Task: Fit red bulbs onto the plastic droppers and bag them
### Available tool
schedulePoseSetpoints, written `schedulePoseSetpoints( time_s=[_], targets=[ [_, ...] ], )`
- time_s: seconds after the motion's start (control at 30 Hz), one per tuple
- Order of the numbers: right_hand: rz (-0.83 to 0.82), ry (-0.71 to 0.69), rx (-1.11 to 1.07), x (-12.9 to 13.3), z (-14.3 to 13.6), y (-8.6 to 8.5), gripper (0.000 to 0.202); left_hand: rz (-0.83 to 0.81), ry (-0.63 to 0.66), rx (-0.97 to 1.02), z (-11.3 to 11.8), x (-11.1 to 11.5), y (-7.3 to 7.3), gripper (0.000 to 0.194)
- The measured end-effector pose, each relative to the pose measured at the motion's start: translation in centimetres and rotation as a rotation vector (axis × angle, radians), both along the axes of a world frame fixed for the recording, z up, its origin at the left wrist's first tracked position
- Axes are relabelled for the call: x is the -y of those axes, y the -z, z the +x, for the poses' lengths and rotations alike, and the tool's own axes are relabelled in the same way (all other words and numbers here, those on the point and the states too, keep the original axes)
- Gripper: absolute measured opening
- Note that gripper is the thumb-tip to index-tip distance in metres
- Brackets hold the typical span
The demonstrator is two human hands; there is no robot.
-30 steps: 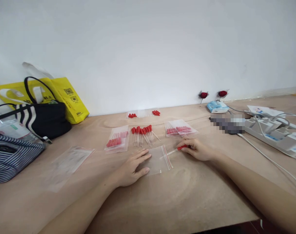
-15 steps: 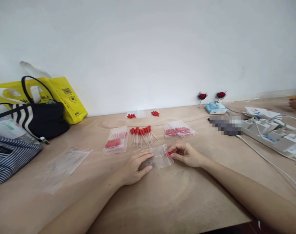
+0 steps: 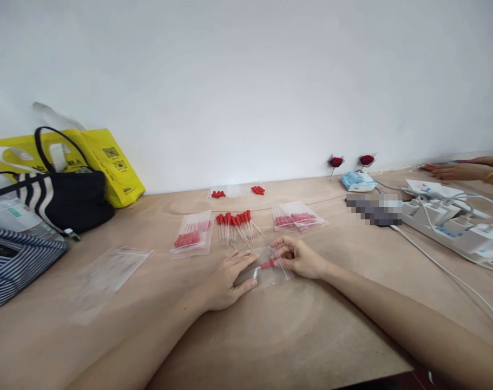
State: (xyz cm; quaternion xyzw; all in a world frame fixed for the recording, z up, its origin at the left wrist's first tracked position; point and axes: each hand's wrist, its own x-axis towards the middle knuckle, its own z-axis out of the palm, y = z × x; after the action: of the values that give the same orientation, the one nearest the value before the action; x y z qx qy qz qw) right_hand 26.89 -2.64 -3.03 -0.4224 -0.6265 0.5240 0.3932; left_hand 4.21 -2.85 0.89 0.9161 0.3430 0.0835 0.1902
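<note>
A clear zip bag (image 3: 265, 279) lies flat on the table in front of me. My left hand (image 3: 229, 277) rests on its left end, thumb and fingers spread apart, holding nothing. My right hand (image 3: 302, 259) pinches the red rubber bulb of a dropper (image 3: 267, 264), with the fingertips at the bag's opening. The bulb shows inside the bag; the dropper's thin stem is hard to see. Just beyond, several loose droppers (image 3: 240, 219) with red bulbs and pale stems lie in a row. Bags filled with droppers (image 3: 189, 238) sit left of the row, and more filled bags (image 3: 298, 216) sit to its right.
Empty zip bags (image 3: 112, 271) lie at left, near striped, black and yellow bags (image 3: 124, 168). Red bulbs on clear bags (image 3: 234, 190) lie by the wall. At right are a tissue pack (image 3: 357, 181), a power strip (image 3: 436, 225), cables and another person's hands (image 3: 461, 170).
My right hand has moved left, pushing the dropper deeper into the bag, so its red bulb is now inside. My left hand stays nearly in place. Another person's hands have come further in at right.
</note>
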Motion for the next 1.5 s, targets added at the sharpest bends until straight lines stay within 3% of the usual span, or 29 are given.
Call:
schedulePoseSetpoints(
  time_s=[0.13,0.2,0.33,0.47,0.67,0.8,0.9,1.07,1.23,1.37,1.5],
  targets=[
    [0.048,-0.010,0.052,-0.2,0.8,0.0,0.050,-0.012,-0.003,0.028,-0.4,0.0,-0.2,0.047],
    [0.079,-0.009,0.087,-0.5,1.8,-0.3,0.043,-0.007,-0.010,0.066,-1.1,-0.1,-0.3,0.045],
    [0.221,0.173,0.270,-1.8,2.6,-1.2,0.016,-0.007,0.007,0.082,-2.9,-0.3,-0.3,0.041],
    [0.340,0.310,0.493,-4.4,0.1,-2.7,0.004,-0.032,0.054,0.074,-3.6,-0.5,0.1,0.038],
    [0.205,0.484,0.524,-10.5,-5.1,-3.3,0.016,-0.053,0.047,0.107,-3.4,-0.5,0.4,0.037],
    [0.040,0.514,0.486,-13.7,-6.3,-2.6,0.022,-0.059,0.043,0.115,-3.4,-0.5,0.4,0.037],
    [-0.066,0.533,0.430,-14.7,-6.7,-2.0,0.021,-0.062,0.038,0.114,-3.4,-0.4,0.3,0.037],
    [-0.129,0.582,0.256,-14.3,-6.5,-1.8,0.017,-0.053,0.029,0.104,-3.4,-0.3,0.2,0.037],
    [-0.060,0.635,0.055,-12.6,-4.9,-3.2,0.016,-0.073,0.029,0.110,-3.4,-0.4,0.3,0.038],
    [0.057,0.732,-0.089,-9.8,-2.1,-4.5,0.018,-0.076,0.025,0.096,-3.3,-0.4,0.2,0.038],
    [0.199,0.816,-0.257,-5.8,1.7,-4.0,0.019,-0.054,0.023,0.072,-3.3,-0.4,0.0,0.038]
  ],
)
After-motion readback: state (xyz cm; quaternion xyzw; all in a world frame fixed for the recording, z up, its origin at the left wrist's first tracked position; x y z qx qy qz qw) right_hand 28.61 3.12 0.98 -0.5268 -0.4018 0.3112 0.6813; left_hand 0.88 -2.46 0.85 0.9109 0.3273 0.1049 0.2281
